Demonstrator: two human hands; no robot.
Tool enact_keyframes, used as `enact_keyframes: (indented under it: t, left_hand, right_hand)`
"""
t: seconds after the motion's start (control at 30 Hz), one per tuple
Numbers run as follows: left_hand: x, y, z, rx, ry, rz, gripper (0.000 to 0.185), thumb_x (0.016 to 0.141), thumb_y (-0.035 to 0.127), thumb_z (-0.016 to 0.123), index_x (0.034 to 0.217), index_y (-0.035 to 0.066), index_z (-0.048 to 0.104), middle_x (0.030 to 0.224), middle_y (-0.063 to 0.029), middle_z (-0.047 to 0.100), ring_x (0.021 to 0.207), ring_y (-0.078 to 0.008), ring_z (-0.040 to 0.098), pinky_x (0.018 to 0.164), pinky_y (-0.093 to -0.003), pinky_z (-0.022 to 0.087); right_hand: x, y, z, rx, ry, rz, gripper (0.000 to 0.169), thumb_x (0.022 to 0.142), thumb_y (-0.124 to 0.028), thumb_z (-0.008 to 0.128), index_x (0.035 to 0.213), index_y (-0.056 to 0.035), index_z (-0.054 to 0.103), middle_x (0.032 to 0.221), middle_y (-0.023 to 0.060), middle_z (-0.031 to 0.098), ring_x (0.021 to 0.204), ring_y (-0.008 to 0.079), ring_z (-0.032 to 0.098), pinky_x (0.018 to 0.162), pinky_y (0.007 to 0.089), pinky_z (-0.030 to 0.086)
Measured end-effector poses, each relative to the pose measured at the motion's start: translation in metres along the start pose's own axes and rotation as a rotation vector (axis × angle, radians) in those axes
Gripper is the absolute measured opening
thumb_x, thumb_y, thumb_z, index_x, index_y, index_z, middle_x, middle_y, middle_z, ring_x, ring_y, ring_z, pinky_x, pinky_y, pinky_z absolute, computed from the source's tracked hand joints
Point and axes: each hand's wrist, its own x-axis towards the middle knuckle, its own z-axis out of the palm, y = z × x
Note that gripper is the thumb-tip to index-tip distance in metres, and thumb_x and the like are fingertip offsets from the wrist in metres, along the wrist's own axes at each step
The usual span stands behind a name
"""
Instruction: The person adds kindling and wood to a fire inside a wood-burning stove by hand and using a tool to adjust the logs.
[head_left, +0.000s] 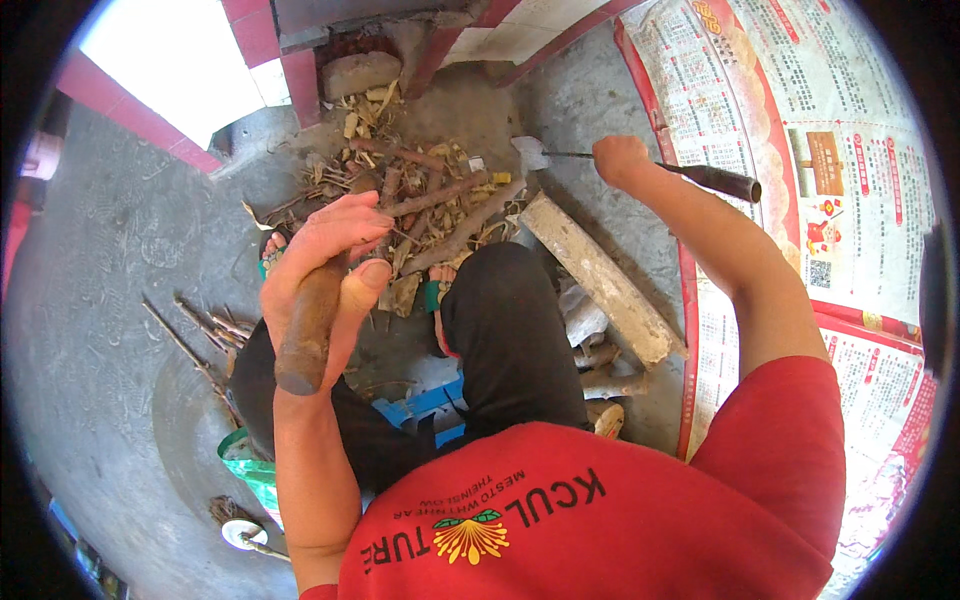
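Observation:
My left hand (315, 255) holds a thick, round wooden handle (309, 330), its blunt end facing up towards me. The handle's far end is hidden behind my fingers. In a fist, my right hand (621, 159) grips the thin metal shaft of a small fire shovel (705, 177). Its flat pale blade (531, 152) points left, and its dark tubular end sticks out to the right past my wrist. Between my hands and feet lies a heap of broken branches (435, 196), wood chips and dry scraps on the floor, close to the shovel blade.
A long rough slab (604, 277) lies right of my knee, beside several logs (611, 382). Printed sheets (720, 135) cover a surface along the right. Thin sticks (199, 337) and a green bag (251, 469) lie left. Ahead stands a tiled structure (180, 67) with a brick (361, 73) at an opening.

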Motion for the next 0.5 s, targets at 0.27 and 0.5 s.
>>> enact_keyframes:
  t: [0.27,0.5]
  left_hand:
    - [0.000,0.007,-0.001,0.035,0.054,0.012,0.027,0.073,0.012,0.071,0.093,0.000,0.059,0.098,-0.0105,0.060,0.106,-0.0282,0.052,0.091,-0.0374,0.041]
    - [0.004,0.003,-0.017,0.289,-0.056,0.088,0.024,0.078,0.013,0.063,0.096,-0.002,0.058,0.105,-0.0140,0.057,0.112,-0.0308,0.048,0.095,-0.0402,0.039]
  right_hand:
    - [0.013,0.001,-0.012,0.014,-0.171,-0.134,0.020,0.067,-0.004,0.057,0.084,-0.0002,0.067,0.088,0.0183,0.065,0.083,0.0321,0.064,0.066,0.0403,0.051]
    - [0.019,0.035,0.028,-0.050,-0.565,-0.106,0.012,0.070,-0.005,0.055,0.072,0.0011,0.065,0.067,0.0183,0.063,0.061,0.0307,0.063,0.052,0.0402,0.050]
